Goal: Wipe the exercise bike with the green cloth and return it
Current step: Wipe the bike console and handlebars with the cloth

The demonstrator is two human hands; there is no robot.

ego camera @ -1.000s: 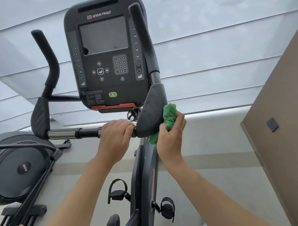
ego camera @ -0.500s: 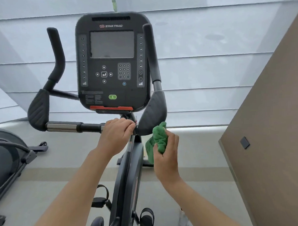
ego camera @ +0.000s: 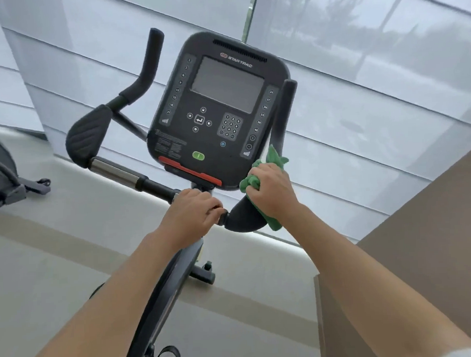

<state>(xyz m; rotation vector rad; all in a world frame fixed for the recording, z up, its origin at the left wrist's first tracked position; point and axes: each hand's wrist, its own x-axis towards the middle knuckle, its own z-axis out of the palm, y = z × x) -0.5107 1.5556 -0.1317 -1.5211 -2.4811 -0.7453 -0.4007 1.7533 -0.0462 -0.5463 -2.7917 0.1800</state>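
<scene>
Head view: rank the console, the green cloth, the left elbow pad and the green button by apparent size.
1. console, by far the largest.
2. left elbow pad.
3. green cloth, though the right hand hides much of it, so its place against the pad is unsure.
4. green button, the smallest.

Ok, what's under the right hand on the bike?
The green cloth is bunched under the right hand, pressed against the black elbow pad. Cloth ends stick out above and below. The pad surface beneath the hand and cloth is covered.

Bright diffuse window light, wide-angle distortion
</scene>
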